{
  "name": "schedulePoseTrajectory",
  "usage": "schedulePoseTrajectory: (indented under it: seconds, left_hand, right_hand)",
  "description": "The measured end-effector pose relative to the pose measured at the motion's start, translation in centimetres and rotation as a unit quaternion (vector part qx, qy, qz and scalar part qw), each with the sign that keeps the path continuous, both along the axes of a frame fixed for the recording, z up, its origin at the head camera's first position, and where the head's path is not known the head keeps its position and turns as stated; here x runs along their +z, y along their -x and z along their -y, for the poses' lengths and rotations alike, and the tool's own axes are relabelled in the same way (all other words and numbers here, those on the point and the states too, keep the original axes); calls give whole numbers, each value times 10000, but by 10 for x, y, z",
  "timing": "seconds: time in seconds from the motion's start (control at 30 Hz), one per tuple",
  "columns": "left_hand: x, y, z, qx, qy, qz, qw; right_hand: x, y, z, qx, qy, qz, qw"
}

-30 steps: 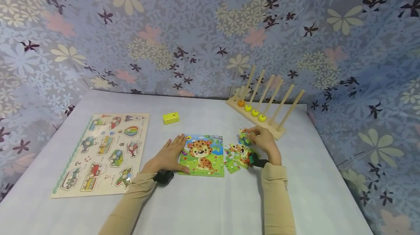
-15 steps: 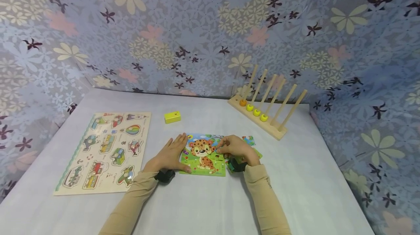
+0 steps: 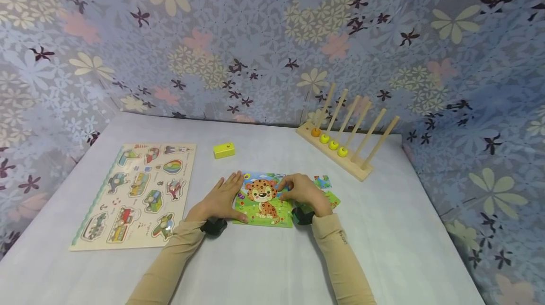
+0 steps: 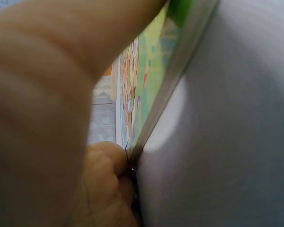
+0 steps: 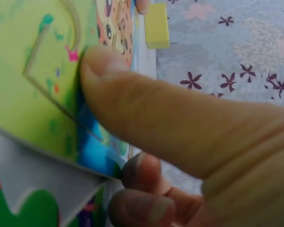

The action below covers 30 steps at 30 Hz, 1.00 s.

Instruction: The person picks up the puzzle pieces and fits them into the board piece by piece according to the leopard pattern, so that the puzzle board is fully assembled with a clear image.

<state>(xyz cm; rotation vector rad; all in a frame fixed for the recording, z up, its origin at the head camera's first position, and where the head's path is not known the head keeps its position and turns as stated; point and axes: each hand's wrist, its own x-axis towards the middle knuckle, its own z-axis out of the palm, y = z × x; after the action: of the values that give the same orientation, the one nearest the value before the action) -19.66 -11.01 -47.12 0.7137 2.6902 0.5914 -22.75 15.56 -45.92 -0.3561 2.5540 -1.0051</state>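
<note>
The puzzle [image 3: 267, 208] lies between both hands, touching each: left hand [image 3: 218, 202] spread wide, right hand [image 3: 303, 190] bent, gripping what I can't tell.

A floral backdrop [image 3: 255, 35], perhaps hung fabric, rises behind the table [image 3: 264, 272] and wraps round both its sides. The pattern is blue-grey, flowered in cream, pink and dark maroon. Soft light falls across the pale table.

The table [image 3: 255, 267] holds a puzzle [image 3: 261, 198], loose pieces [image 3: 322, 182], picture board [image 3: 136, 203], block [image 3: 224, 151] and peg rack [image 3: 332, 154].
</note>
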Motion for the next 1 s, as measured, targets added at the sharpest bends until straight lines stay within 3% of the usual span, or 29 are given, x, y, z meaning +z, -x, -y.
schedulePoseTrajectory:
  seconds: [0.3, 0.43, 0.53, 0.67, 0.8, 1.0]
  left_hand:
    - [-1, 4, -3, -48, -8, -21, 10000]
    - [-2, 3, -1, -31, 22, 10, 10000]
    - [-3, 2, 1, 12, 115, 39, 9999]
    - [-1, 1, 3, 43, 70, 39, 10000]
    - [0, 1, 2, 24, 3, 41, 10000]
    - [-1, 1, 0, 12, 43, 34, 10000]
  right_hand:
    - [3, 1, -4, 6, -36, -15, 10000]
    - [3, 4, -14, -41, 314, -84, 9995]
    - [4, 7, -29, -327, 514, -292, 9977]
    - [6, 9, -58, -772, 246, -584, 9950]
    - [8, 6, -83, -903, -212, -660, 9935]
    - [9, 2, -93, -1066, -626, -683, 9900]
